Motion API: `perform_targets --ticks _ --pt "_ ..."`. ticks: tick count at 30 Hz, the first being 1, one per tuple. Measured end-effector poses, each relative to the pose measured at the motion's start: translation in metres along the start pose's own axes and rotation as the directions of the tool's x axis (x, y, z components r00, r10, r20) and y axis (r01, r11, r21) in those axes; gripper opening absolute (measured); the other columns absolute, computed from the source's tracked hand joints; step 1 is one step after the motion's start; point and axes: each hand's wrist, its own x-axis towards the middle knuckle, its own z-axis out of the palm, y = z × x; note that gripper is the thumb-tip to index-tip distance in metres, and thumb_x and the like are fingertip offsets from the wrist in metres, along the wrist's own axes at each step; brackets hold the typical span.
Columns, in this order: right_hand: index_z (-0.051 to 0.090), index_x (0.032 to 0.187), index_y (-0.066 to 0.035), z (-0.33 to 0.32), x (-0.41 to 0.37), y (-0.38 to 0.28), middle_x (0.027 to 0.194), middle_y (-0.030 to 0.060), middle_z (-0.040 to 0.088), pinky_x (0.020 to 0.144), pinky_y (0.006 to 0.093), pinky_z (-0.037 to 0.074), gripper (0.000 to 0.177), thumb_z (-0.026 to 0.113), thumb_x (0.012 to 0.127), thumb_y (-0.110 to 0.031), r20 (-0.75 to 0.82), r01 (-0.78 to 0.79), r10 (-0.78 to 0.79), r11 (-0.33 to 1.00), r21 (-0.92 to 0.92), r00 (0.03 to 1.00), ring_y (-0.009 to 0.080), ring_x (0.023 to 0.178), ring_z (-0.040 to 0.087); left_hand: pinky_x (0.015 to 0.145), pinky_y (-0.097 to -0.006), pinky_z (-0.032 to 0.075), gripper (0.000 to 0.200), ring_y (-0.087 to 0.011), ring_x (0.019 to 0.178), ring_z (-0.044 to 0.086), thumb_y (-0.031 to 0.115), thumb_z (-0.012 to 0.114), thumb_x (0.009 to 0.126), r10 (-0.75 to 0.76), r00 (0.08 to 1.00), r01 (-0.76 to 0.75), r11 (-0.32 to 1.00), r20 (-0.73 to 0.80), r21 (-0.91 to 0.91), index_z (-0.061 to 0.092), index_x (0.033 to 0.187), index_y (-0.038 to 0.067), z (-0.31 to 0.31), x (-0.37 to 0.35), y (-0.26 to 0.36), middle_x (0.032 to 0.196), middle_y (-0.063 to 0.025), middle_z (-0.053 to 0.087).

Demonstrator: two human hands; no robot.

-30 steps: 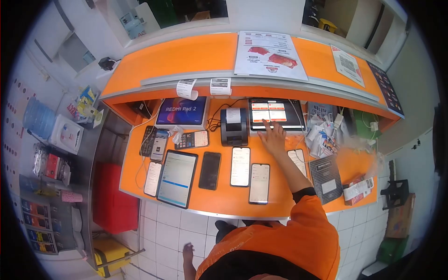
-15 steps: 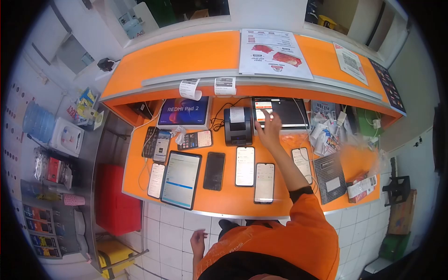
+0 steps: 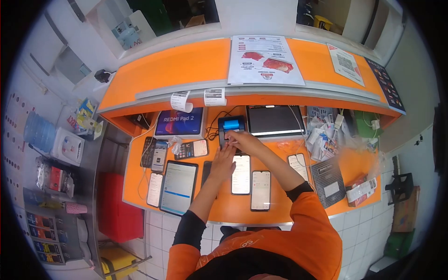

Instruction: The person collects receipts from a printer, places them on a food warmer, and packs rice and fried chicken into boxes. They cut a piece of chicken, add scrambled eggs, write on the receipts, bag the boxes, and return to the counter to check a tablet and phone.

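My right hand [image 3: 240,141] reaches over the front of the black receipt printer [image 3: 225,122], its fingers bent in a pinch; what lies between them, if anything, is hidden. My left hand [image 3: 223,162] is just in front of it, fingers stretched out and their tips meeting the right hand at the printer's front edge. A bright blue patch [image 3: 234,124] shows on top of the printer. Below the left wrist lies a dark phone [image 3: 206,171], partly covered. To the right of it are a lit phone [image 3: 241,179] and another lit phone [image 3: 260,191].
A large tablet [image 3: 179,186] lies at left. Behind it stands a REDMI Pad 2 box [image 3: 179,123]. Another tablet [image 3: 275,122] sits under the shelf [image 3: 186,60]. Crumpled papers [image 3: 322,137] and a grey mailer [image 3: 328,182] lie at right. Receipts [image 3: 214,96] hang from the shelf edge.
My right hand has moved left and down from the back tablet to the printer. My left hand has come up from beside my body to meet it. The printer's white paper is now out of sight; blue shows there.
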Motion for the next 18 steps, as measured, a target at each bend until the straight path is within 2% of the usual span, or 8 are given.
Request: perform_targets --ticks 4,8,9,10,12,14,15,18 --pt "0.063 0.086 -0.007 -0.022 -0.021 0.022 0.079 0.0083 0.067 0.064 0.037 0.049 0.006 0.061 0.082 -0.011 0.184 0.039 0.056 0.88 -0.473 0.981 0.025 0.076 0.066 0.114 -0.0444 0.016 0.071 -0.0264 0.139 0.022 0.015 0.061 0.079 -0.003 1.0 0.004 0.999 -0.019 0.034 0.029 0.142 0.006 0.0 0.003 0.003 0.148 -0.0111 0.029" --pt "0.065 0.089 -0.007 -0.039 -0.087 -0.037 0.078 0.0133 0.064 0.069 0.0363 0.048 0.012 0.063 0.079 -0.012 0.376 -0.011 -0.014 0.998 0.065 0.927 0.031 0.076 0.063 0.111 -0.0416 0.025 0.068 -0.0257 0.136 0.03 0.022 0.058 0.084 -0.056 0.997 0.056 0.998 -0.048 -0.019 0.029 0.144 0.009 -0.011 0.002 0.02 0.148 -0.0111 0.031" --pt "0.065 0.091 -0.008 -0.029 -0.098 -0.055 0.079 0.0132 0.064 0.071 0.0359 0.048 0.013 0.063 0.079 -0.012 0.112 0.022 -0.039 0.989 0.147 0.993 0.0302 0.078 0.063 0.108 -0.0397 0.03 0.066 -0.0248 0.132 0.036 0.028 0.057 0.086 -0.059 0.99 0.139 0.539 0.128 -0.831 0.03 0.143 0.007 -0.007 0.0 0.026 0.145 -0.0109 0.036" --pt "0.066 0.092 -0.009 -0.011 -0.103 -0.07 0.081 0.0131 0.064 0.073 0.0354 0.047 0.014 0.063 0.079 -0.012 -0.164 0.082 -0.048 0.974 0.21 0.985 0.0295 0.08 0.062 0.105 -0.0377 0.035 0.065 -0.0238 0.128 0.042 0.034 0.056 0.089 0.089 0.965 0.262 -0.385 0.247 -0.885 0.032 0.142 0.006 -0.005 -0.002 0.032 0.142 -0.0106 0.04" --pt "0.066 0.1 -0.014 0.017 -0.116 -0.061 0.094 0.0091 0.063 0.086 0.0388 0.041 0.02 0.063 0.08 -0.014 -0.436 0.071 -0.095 0.995 -0.07 0.895 0.0258 0.092 0.06 0.093 -0.0312 0.046 0.055 -0.0187 0.112 0.055 0.041 0.046 0.095 -0.053 0.965 0.237 -0.239 0.257 -0.942 0.038 0.137 0.006 0.003 -0.016 0.067 0.127 -0.0084 0.053" --pt "0.063 0.108 -0.018 0.023 -0.126 -0.067 0.102 0.006 0.057 0.096 0.044 0.03 0.028 0.063 0.081 -0.016 -0.503 -0.219 -0.095 0.82 -0.529 0.859 0.0247 0.103 0.053 0.083 -0.0297 0.05 0.041 -0.0186 0.097 0.062 0.036 0.042 0.098 0.031 0.919 0.301 -0.697 0.393 -0.651 0.047 0.126 0.006 0.011 -0.025 0.075 0.111 -0.0074 0.06" --pt "0.06 0.117 -0.021 0.016 -0.132 -0.067 0.105 0.0052 0.052 0.098 0.0466 0.023 0.035 0.062 0.082 -0.018 -0.521 -0.263 -0.047 0.823 -0.504 0.852 0.025 0.108 0.047 0.055 -0.0216 0.046 0.027 -0.0095 0.064 0.057 0.03 0.048 0.097 -0.144 0.863 0.304 -0.617 0.484 -0.726 0.053 0.112 0.008 -0.001 -0.027 0.091 0.078 0.0 0.057" --pt "0.054 0.125 -0.023 -0.034 -0.16 -0.018 0.113 0.0097 0.051 0.095 0.0469 0.03 0.049 0.067 0.078 -0.025 -0.51 -0.108 -0.132 0.903 -0.415 0.85 0.0305 0.109 0.045 0.05 -0.0211 0.038 0.021 -0.007 0.052 0.044 0.027 0.052 0.096 0.017 0.867 0.447 -0.471 0.498 -0.761 0.055 0.107 0.009 0.01 -0.048 0.086 0.067 0.0032 0.048"
